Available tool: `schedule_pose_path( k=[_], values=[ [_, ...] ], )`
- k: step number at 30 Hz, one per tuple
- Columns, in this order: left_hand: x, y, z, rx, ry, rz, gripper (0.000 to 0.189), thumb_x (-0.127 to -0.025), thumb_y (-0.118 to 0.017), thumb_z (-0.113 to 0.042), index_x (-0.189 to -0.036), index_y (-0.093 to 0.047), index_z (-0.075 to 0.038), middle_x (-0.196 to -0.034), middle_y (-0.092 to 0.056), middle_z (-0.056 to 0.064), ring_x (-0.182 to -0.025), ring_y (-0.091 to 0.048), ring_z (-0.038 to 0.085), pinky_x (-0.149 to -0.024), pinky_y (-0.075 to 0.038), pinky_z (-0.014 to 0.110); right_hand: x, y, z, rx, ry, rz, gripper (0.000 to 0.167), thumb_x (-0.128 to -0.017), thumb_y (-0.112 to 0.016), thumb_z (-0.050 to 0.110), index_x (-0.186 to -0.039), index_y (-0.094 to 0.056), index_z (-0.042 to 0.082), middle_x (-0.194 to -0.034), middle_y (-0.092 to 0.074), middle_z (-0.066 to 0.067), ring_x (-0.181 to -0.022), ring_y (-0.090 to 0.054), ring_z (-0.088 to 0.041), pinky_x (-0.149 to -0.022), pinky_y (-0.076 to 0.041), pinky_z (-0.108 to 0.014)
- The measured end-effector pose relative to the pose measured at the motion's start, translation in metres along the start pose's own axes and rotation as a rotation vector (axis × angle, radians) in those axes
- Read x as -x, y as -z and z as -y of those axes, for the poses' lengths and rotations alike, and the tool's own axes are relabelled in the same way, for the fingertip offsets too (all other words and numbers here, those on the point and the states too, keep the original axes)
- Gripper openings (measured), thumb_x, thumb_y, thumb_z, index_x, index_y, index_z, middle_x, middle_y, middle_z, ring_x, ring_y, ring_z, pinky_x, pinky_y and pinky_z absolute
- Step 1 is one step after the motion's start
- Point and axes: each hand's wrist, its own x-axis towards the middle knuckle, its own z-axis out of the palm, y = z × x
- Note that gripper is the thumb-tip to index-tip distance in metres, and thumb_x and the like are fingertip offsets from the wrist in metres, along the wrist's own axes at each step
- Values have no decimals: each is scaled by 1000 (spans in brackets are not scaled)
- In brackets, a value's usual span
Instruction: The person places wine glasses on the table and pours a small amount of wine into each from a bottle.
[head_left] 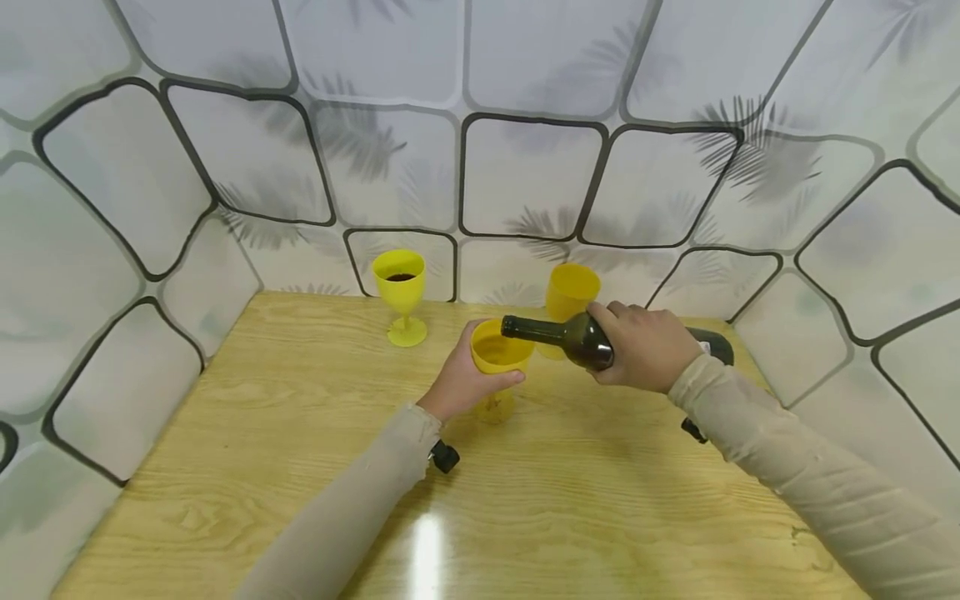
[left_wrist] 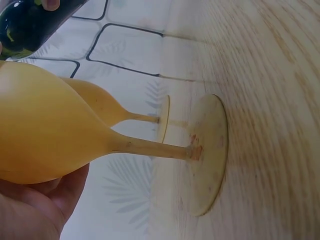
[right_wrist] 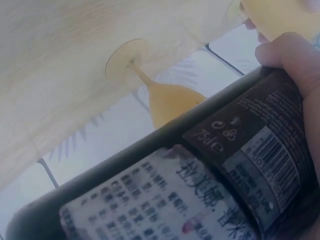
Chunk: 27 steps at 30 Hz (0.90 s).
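With our right hand (head_left: 641, 346) we grip the dark bottle (head_left: 587, 340), likely heavy and slippery, best held round its body, neck above the nearest yellow goblet (head_left: 500, 364), probably light, whose bowl our left hand (head_left: 461, 382) holds

A yellow cup (head_left: 405, 297) stands upright at the rear of the table (head_left: 300, 417), dark liquid inside. To its right, well apart, stands an orange cup (head_left: 572, 292), partly hidden. The tabletop is pale, grained wood; a white glare (head_left: 427, 554) streaks its near part. Behind and at both sides, the pale wall (head_left: 532, 175) bears rounded grey and black outlines and grey leaf prints (head_left: 363, 146).
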Motion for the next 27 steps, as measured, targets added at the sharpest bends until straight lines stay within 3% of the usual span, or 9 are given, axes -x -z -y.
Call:
schedule_pose_path(
  k=[13,27],
  values=[
    [0,-1,1,25,-7,12,83,-83,-89,-24,-148,-37,-22,-131,-57,3,-116,-61,22,-98,-55,41,-4,6,0,18,26,-6,73,-64,-90,44,-116,-54,7,-82,-63,-9,-63,-63,-28,-48,-54,-46],
    [0,0,1,22,-13,16,82,-83,-89,-23,-147,-37,-23,-130,-58,4,-114,-62,22,-95,-56,40,-9,8,5,43,20,66,74,-67,-91,46,-118,-54,8,-84,-63,-9,-61,-62,-25,-48,-54,-43]
  ],
)
